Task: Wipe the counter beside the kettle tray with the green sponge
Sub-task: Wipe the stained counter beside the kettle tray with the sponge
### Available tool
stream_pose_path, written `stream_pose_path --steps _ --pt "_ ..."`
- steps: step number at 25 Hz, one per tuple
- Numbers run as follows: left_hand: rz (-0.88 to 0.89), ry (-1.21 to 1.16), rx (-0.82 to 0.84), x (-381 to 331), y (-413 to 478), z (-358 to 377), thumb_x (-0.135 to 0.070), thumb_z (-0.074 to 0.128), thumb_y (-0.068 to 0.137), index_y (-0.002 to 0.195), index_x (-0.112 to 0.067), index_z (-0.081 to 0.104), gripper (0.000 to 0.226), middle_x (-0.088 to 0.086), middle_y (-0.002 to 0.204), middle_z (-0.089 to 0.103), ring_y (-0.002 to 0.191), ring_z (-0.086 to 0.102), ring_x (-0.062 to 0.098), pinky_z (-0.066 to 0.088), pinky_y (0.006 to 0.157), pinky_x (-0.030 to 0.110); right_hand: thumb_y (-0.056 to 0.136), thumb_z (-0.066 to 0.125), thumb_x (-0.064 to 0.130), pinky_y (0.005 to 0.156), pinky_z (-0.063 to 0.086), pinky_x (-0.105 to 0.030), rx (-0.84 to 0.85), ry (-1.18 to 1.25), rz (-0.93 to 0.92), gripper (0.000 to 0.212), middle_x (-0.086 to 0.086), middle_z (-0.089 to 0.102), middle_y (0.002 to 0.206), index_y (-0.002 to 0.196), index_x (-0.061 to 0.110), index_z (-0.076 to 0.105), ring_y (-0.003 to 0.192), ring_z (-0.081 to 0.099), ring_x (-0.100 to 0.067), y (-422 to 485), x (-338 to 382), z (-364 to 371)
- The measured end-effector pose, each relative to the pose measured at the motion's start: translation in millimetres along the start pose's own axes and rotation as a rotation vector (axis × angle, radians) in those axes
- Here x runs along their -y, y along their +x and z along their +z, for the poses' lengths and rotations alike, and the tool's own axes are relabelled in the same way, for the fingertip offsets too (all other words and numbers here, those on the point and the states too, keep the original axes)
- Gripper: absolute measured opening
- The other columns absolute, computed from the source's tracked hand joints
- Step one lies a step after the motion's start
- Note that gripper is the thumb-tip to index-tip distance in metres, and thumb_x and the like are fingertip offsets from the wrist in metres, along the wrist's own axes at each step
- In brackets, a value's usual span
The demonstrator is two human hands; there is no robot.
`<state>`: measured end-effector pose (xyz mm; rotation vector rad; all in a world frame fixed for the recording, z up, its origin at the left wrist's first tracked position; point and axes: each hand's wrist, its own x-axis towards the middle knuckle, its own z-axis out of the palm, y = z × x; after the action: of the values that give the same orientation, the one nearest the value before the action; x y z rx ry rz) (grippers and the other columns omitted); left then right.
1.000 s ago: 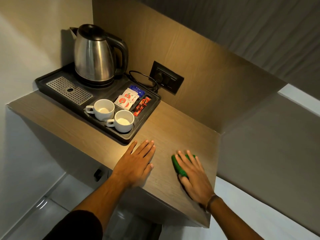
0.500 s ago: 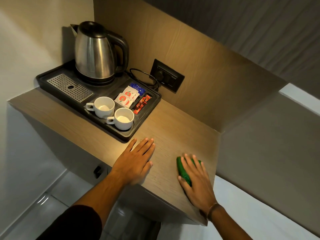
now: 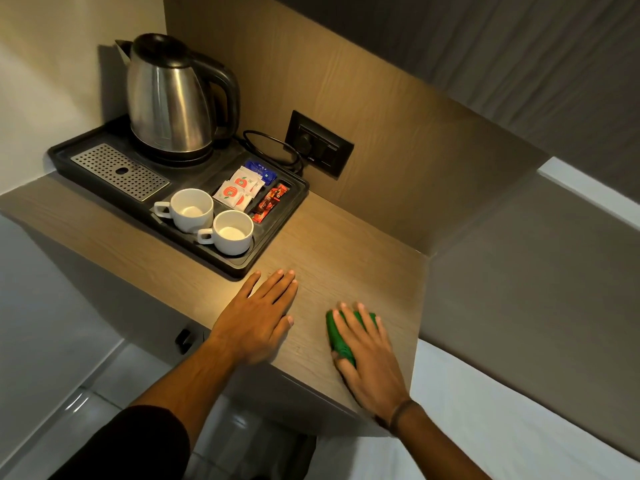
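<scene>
Right hand [image 3: 367,355] lies flat on the green sponge [image 3: 337,336], fingers spread over it, pressing it to the wooden bench [image 3: 346,251] close to the front edge, with the bench's right edge just beyond. Left hand [image 3: 258,317] is open, palm down on the bare wood, holding nothing, fingertips just short of the black kettle tray [image 3: 273,247]. Open bench runs from both hands back to the wall panel with its socket [image 3: 320,144]. On the tray stand the steel kettle [image 3: 169,98], two white cups [image 3: 207,220] and sachets [image 3: 242,190], well apart from the sponge.
</scene>
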<state>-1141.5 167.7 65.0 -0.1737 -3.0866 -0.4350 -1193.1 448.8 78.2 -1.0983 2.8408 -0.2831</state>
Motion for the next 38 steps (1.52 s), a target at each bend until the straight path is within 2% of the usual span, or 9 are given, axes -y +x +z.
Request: stream_pose_path --steps 3,8,13,19,24,28,31,34,38 --pt "0.001 -0.009 0.003 0.8 -0.3 0.6 -0.052 0.016 0.106 0.165 -0.020 0.004 0.068 0.001 0.176 0.000 0.161 -0.006 0.019 0.004 0.130 0.054 0.102 0.041 0.047 0.128 0.006 -0.058 0.003 0.026 0.126 0.071 0.016 -0.002 0.173 0.163 0.042 0.006 0.160 -0.010 -0.018 -0.7 -41.6 -19.1" --pt "0.004 -0.033 0.000 2.1 1.1 3.1 -0.052 0.020 0.107 0.165 -0.020 0.005 0.068 0.001 0.176 0.000 0.160 -0.006 0.018 0.003 0.130 0.054 0.102 0.043 0.063 0.129 0.004 -0.056 -0.010 -0.033 0.332 0.077 0.005 0.007 0.174 0.165 0.032 0.012 0.160 -0.006 -0.024 103.4 -72.3 -48.0" --pt "-0.003 -0.006 0.015 2.8 1.4 4.3 -0.055 0.014 0.106 0.165 -0.022 0.003 0.069 -0.001 0.175 -0.005 0.160 -0.009 0.016 0.002 0.130 0.054 0.106 0.039 0.056 0.127 0.012 -0.058 -0.038 -0.069 0.258 0.070 0.002 0.017 0.173 0.165 0.026 0.017 0.160 0.008 -0.027 163.0 -59.8 -43.9" --pt "-0.004 0.014 0.064 -2.6 1.4 -6.6 -0.052 0.017 0.108 0.165 -0.019 0.000 0.068 0.002 0.175 -0.007 0.160 -0.012 0.017 0.001 0.130 0.054 0.108 0.050 0.031 0.129 0.006 -0.053 -0.028 0.049 0.150 0.061 0.004 0.021 0.172 0.163 0.024 0.025 0.160 0.008 -0.023 142.9 -42.0 -39.9" --pt "-0.060 -0.023 0.041 -13.7 -27.1 -24.6 -0.046 0.028 0.110 0.165 -0.012 0.005 0.068 0.009 0.176 0.003 0.161 -0.002 0.024 0.000 0.129 0.049 0.102 0.051 0.008 0.130 0.005 -0.051 -0.065 0.085 0.166 0.067 0.000 0.029 0.170 0.162 0.023 0.027 0.159 0.013 -0.023 94.3 0.7 -37.2" --pt "-0.119 0.015 0.038 -10.2 -88.9 -40.2 -0.045 0.029 0.109 0.164 -0.010 0.004 0.070 0.012 0.176 0.003 0.161 -0.002 0.025 0.004 0.131 0.050 0.107 0.046 0.015 0.128 0.003 -0.041 -0.125 0.151 0.147 0.059 -0.004 0.030 0.169 0.162 0.022 0.027 0.159 0.016 -0.023 49.1 60.3 -41.6" --pt "-0.158 0.027 0.007 -7.3 -143.9 -54.7 -0.046 0.026 0.106 0.164 -0.009 0.005 0.072 0.013 0.175 0.006 0.161 0.001 0.026 0.009 0.131 0.052 0.105 0.056 0.022 0.128 0.008 -0.043 -0.143 0.143 0.101 0.063 -0.004 0.030 0.168 0.161 0.020 0.029 0.159 0.016 -0.027 16.5 115.8 -41.2" --pt "-0.214 0.058 -0.001 0.2 -200.8 -62.8 -0.047 0.024 0.106 0.164 -0.009 0.002 0.073 0.013 0.175 0.003 0.161 -0.001 0.027 0.010 0.131 0.052 0.101 0.063 0.014 0.128 0.012 -0.045 -0.133 0.154 0.099 0.070 -0.006 0.027 0.169 0.162 0.021 0.027 0.159 0.016 -0.028 -9.5 170.0 -33.9" --pt "-0.331 0.054 -0.010 15.4 -299.1 -66.0 -0.046 0.024 0.108 0.164 -0.007 0.004 0.071 0.014 0.175 0.003 0.161 0.001 0.029 0.011 0.131 0.053 0.101 0.059 0.006 0.129 0.017 -0.049 -0.130 0.143 0.001 0.068 -0.009 0.031 0.168 0.161 0.018 0.030 0.158 0.018 -0.029 -49.2 243.1 -13.6"
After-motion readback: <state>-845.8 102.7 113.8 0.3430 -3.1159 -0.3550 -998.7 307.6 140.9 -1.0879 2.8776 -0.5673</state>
